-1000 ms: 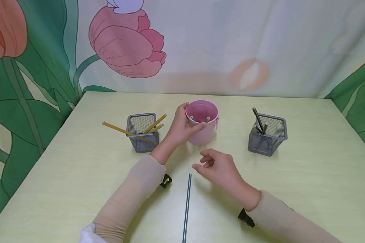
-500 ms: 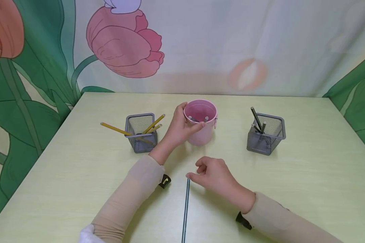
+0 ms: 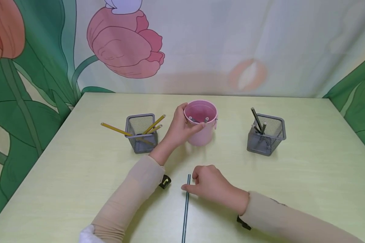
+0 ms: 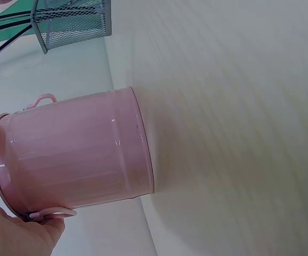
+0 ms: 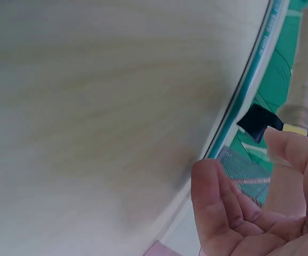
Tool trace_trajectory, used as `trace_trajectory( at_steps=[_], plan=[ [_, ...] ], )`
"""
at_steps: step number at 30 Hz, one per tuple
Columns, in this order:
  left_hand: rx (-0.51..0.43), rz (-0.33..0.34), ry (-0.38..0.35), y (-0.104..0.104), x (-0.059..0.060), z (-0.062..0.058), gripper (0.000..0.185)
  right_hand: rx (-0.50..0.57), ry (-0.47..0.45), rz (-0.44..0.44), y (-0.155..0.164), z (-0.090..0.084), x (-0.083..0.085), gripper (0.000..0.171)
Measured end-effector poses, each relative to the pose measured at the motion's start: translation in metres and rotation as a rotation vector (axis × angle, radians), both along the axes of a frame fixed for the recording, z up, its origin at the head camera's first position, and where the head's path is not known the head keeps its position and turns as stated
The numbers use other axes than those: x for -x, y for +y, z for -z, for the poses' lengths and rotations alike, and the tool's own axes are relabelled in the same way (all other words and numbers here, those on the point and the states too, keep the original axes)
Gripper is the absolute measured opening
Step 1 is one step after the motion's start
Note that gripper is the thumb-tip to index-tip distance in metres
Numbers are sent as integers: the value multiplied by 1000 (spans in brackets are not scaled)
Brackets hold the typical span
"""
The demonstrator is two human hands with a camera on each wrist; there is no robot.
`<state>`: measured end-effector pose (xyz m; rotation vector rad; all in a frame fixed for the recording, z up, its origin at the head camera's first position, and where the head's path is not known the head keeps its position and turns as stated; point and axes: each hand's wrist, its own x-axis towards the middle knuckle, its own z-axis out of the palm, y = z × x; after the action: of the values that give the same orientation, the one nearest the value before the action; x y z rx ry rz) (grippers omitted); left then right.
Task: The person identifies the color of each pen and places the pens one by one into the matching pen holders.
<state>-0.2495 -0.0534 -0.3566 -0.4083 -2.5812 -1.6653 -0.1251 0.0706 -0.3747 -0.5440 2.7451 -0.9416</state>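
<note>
A: Report the left hand.

B: The left hand (image 3: 178, 127) grips the pink cylindrical metal bucket (image 3: 201, 126), fingers and thumb curled round its upper wall and rim. The bucket stands upright on the pale yellow-green wooden table (image 3: 307, 168), near the middle of it. The left wrist view shows the bucket's (image 4: 79, 154) smooth wall and small side handles, with the hand (image 4: 9, 234) at its rim. Pencil ends (image 3: 207, 119) show inside the bucket.

A: Report the right hand.

B: The right hand (image 3: 211, 185) lies low on the table, fingers curled, fingertips at the far end of the long thin dark green pencil (image 3: 186, 209). The pencil lies flat, running from near the front edge toward the bucket, well apart from it. Whether the fingers already pinch the pencil or only touch it cannot be told. In the right wrist view the pencil (image 5: 250, 85) lies beside the curled fingers (image 5: 218, 197).

A: Surrounding items?

B: Left of the bucket, just beside the left hand, stands a grey square wire-mesh holder (image 3: 141, 132) with yellow pencils (image 3: 115, 129) leaning out. To the right, well apart, a second grey wire-mesh holder (image 3: 267, 134) contains dark grey pencils (image 3: 257, 118). A floral printed backdrop (image 3: 124, 44) stands behind the table
</note>
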Motion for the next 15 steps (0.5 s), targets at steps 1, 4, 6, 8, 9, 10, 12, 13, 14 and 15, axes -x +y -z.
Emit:
trace_trajectory(
  at_steps=[1, 4, 6, 8, 9, 10, 12, 13, 14, 15],
  plan=[
    [-1, 1, 2, 0, 0, 0, 90, -8, 7, -11, -1, 1, 0, 32],
    [-2, 0, 3, 0, 0, 0, 89, -33, 29, -45, -5, 3, 0, 33],
    [-3, -2, 1, 0, 0, 0, 89, -51, 38, -64, -7, 3, 0, 34],
    [-3, -1, 0, 0, 0, 0, 89, -67, 40, -76, -9, 3, 0, 34],
    [-4, 1, 2, 0, 0, 0, 89, -76, 40, -81, -10, 4, 0, 34],
    [-5, 2, 3, 0, 0, 0, 89, -86, 34, -83, -11, 4, 1, 34],
    [-6, 4, 5, 0, 0, 0, 89, -104, 18, -83, -13, 4, 1, 36],
    [-6, 6, 7, 0, 0, 0, 89, -111, 11, -83, -13, 4, 2, 37],
    [-6, 6, 8, 0, -1, 0, 90, -118, 5, -84, -14, 5, 2, 38],
    [-7, 7, 8, 0, 0, 0, 90, -126, 3, -86, -14, 6, 2, 40]
  ],
)
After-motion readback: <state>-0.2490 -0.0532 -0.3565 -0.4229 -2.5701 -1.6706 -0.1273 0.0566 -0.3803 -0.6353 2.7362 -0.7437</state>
